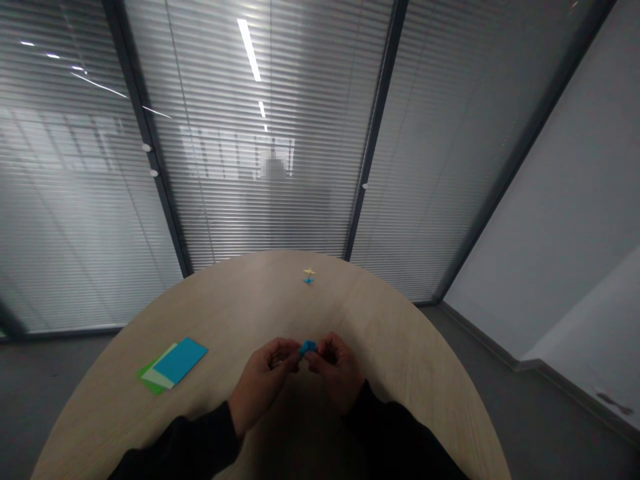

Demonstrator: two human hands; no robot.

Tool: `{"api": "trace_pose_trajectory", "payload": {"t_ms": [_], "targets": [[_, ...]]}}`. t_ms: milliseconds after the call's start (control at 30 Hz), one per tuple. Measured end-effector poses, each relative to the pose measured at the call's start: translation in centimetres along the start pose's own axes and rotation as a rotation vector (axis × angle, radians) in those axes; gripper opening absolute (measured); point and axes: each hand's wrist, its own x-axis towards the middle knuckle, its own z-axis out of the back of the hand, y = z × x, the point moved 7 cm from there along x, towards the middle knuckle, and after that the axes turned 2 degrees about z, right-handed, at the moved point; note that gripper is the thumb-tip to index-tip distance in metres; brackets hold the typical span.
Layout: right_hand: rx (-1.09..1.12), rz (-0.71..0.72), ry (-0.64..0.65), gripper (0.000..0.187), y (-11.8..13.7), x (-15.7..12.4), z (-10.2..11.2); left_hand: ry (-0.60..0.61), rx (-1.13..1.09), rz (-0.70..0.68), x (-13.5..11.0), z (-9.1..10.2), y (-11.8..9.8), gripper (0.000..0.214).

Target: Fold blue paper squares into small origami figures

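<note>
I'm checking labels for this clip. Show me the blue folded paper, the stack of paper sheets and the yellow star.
Blue folded paper (307, 347): head view, on its upper face.
Stack of paper sheets (179, 361): head view, on the top blue sheet.
Yellow star (309, 271): head view, on its centre.

Illumination is dim and cool, with pale light showing through the slatted glass partition (100, 200). A ceiling strip light (249, 50) reflects as sharp glare. Soft shadow lies beneath the left hand (261, 387) and right hand (337, 370). Wide-angle distortion bows the tabletop (225, 300) edge; one patch (273, 165) is pixelated.
</note>
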Motion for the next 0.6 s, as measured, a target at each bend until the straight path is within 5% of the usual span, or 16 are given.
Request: {"api": "trace_pose_trajectory", "payload": {"t_ms": [600], "targets": [[-0.050, -0.126, -0.003, 0.038, -1.0, -0.1, 0.1, -0.042, 0.162, -0.023, -0.6, -0.4, -1.2, 0.018]]}}
